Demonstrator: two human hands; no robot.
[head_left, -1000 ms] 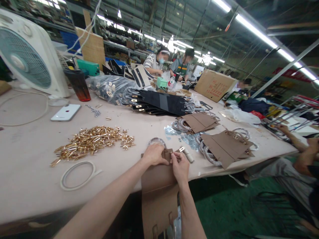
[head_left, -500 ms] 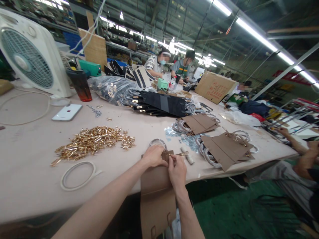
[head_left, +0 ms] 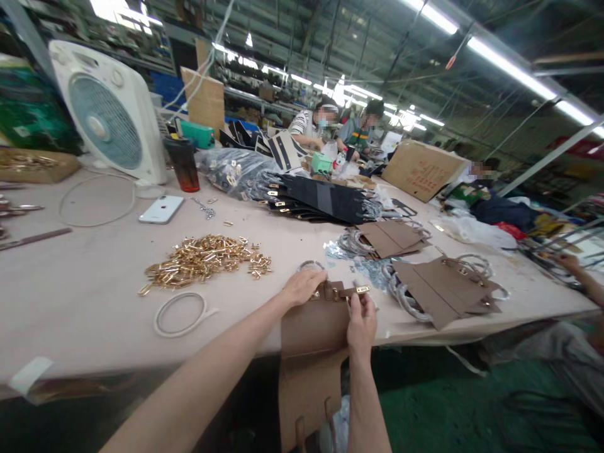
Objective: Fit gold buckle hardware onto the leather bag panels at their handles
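Big dim workshop (head_left: 292,38). Long beige counter (head_left: 113,340), white plastic box fan (head_left: 104,119) at back left. Flat brown bag piece (head_left: 314,330) over counter's front edge, bottom hanging down. Heap of shiny gold metal bits (head_left: 202,259) to its left. Left hand (head_left: 304,288) on bag piece's top; cannot tell if grip is closed. Right hand (head_left: 362,321): grip pinched on thin brown strap (head_left: 346,293), small gold plate (head_left: 362,290) at tip.

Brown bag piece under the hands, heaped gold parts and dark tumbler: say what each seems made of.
Brown bag piece: leather or a leather-like synthetic, matte; it shows little shine and bends like sheet.
Gold parts: probably metal, polished; they throw bright glints.
Dark tumbler: perhaps plastic, glossy; its red base looks translucent, though glass is possible.
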